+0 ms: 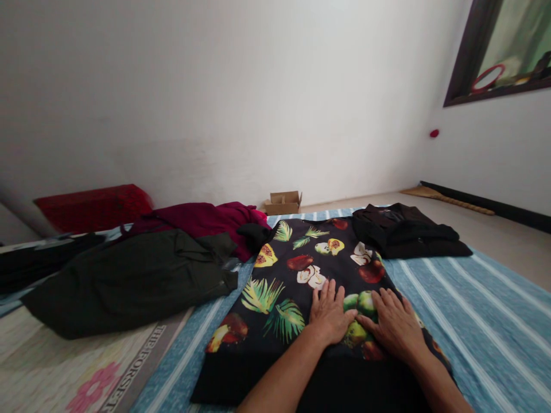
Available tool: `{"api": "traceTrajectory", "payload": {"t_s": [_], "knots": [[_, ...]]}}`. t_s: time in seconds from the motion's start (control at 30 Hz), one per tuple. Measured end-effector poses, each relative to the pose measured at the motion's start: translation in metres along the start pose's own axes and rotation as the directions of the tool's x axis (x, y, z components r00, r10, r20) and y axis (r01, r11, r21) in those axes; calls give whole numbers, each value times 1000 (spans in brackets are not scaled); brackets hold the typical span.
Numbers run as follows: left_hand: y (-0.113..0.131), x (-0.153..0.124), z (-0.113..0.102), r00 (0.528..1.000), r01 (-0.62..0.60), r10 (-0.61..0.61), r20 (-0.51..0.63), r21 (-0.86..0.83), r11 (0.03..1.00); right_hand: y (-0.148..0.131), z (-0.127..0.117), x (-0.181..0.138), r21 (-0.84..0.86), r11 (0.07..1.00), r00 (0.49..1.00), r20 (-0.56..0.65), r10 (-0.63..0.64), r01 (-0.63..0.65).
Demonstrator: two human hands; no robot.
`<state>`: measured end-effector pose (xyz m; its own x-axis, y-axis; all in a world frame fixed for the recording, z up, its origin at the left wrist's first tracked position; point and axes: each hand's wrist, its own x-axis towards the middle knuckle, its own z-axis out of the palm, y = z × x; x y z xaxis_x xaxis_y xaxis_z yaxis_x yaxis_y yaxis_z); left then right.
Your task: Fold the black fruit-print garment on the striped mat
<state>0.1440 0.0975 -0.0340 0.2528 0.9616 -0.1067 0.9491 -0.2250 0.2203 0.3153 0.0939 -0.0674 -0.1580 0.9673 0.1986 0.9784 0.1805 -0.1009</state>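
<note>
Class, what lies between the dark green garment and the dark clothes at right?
In the head view, the fruit-print garment lies between them; the left hand and right hand rest on it.

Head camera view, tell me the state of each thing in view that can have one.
Left hand: open, palm down
Right hand: open, palm down
Fruit-print garment: spread flat under both hands
Dark green garment: creased
Maroon garment: rumpled
Dark clothes at right: folded
Cardboard box: open
Striped sheet: spread out

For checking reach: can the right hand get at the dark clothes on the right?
Probably yes: only flat fabric lies between the right hand, on the printed garment, and the dark clothes.
</note>
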Motion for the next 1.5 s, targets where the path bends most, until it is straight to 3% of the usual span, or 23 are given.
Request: {"api": "traceTrajectory", "payload": {"t_s": [0.87, 1.03, 1.1, 1.2, 1.3, 1.5], "knots": [[2, -28, 3, 999, 36, -34, -36, 69, 997, 0, -9, 3, 74, 997, 999, 41, 14, -17], [3, -33, -12, 998, 30, -32, 46, 40, 999, -1, -11, 4, 58, 998, 999, 44, 10, -12], [-2, -30, -22, 999, 33, -34, 28, 51, 998, -1, -11, 4, 59, 998, 999, 48, 13, -16], [-13, -24, -34, 991, 129, -122, -61, 113, 985, 0, -10, 5, 70, 997, 999, 50, 6, -10], [-24, -22, -33, 971, 238, -234, -47, 166, 957, 1, -8, 6, 75, 997, 999, 47, 3, -6], [-29, -27, -17, 964, 265, -258, -57, 214, 940, 1, -8, 6, 80, 997, 1000, 30, -1, -1]]}}
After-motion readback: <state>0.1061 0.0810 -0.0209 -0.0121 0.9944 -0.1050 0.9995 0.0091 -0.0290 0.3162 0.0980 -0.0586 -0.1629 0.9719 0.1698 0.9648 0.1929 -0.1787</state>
